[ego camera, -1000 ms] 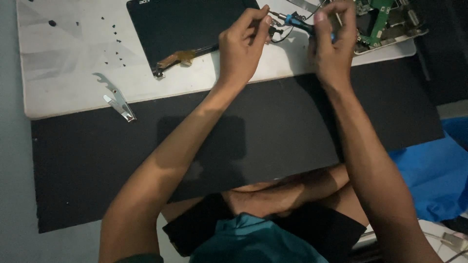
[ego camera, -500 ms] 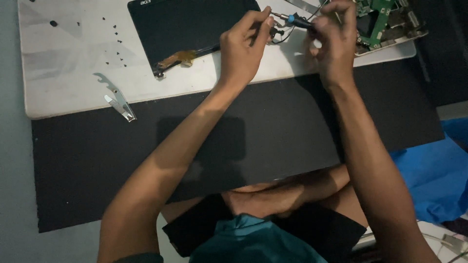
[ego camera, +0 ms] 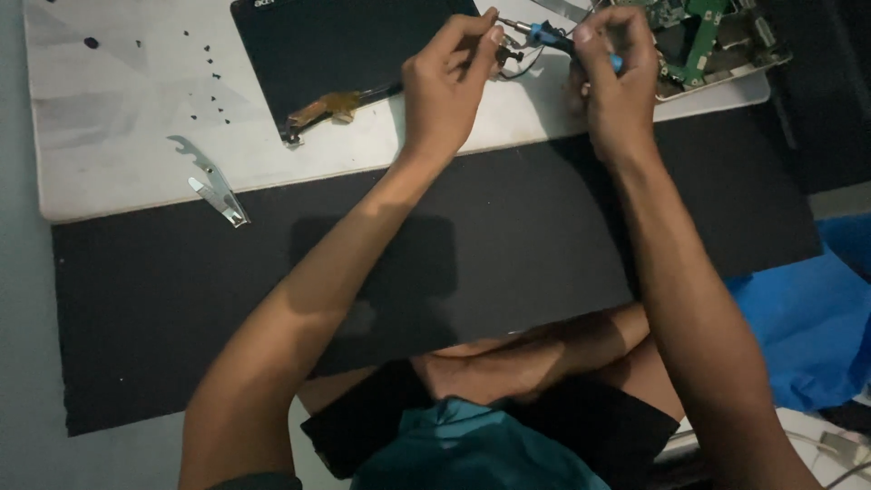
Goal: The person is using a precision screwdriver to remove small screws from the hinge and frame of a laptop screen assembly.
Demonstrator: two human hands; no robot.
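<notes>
From my remote seat: black laptop lid [ego camera: 349,54] lies on the white mat [ego camera: 118,163], its corner under my left hand [ego camera: 445,86], pinched on something too small to tell, beside my right hand [ego camera: 617,82] gripping a blue-handled screwdriver [ego camera: 553,38]; mid-unscrewing, I judge, needing steady tip seating.

Floor-level repair workspace: opened laptop [ego camera: 349,54], bare circuit board [ego camera: 703,41], loose screws [ego camera: 204,68].

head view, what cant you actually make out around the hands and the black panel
- What the left hand pinches: hidden behind its fingertips, head view.
- Tip of the blue-handled tool in the right hand: too small to tell its kind.
- Green circuit board: cut off by the top edge.
- Black panel: its far side cut off by the top edge.
- Small dark specks on the white board: too small to identify.
</notes>
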